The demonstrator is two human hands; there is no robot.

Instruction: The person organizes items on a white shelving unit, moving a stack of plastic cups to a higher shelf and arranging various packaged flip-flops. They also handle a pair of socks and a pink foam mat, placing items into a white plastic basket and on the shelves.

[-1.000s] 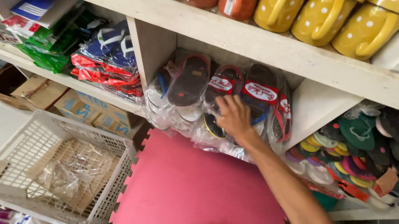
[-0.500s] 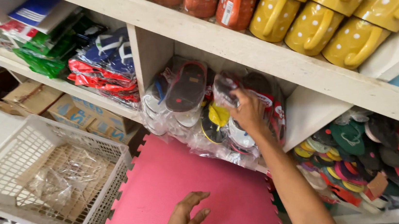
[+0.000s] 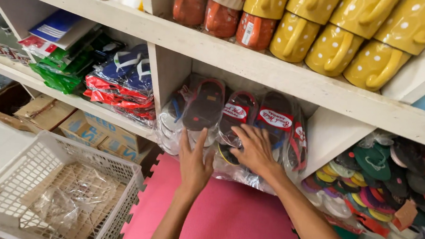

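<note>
We reach both bare arms forward: our left hand point(image 3: 195, 162) flat, fingers together and pointing up, our right hand point(image 3: 254, 149) palm down (fingers spread and slightly curled).

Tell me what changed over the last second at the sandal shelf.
The left hand rose from low over the pink foam mat to the bagged sandals in the cubby, fingers spread against them. The right hand stayed on the same sandal packs, shifting slightly lower. Yellow mugs and white basket stayed put.

white shelf point(image 3: 300, 76) | bagged sandals point(image 3: 238, 122) in middle compartment | yellow mugs point(image 3: 334, 38) on top
</note>
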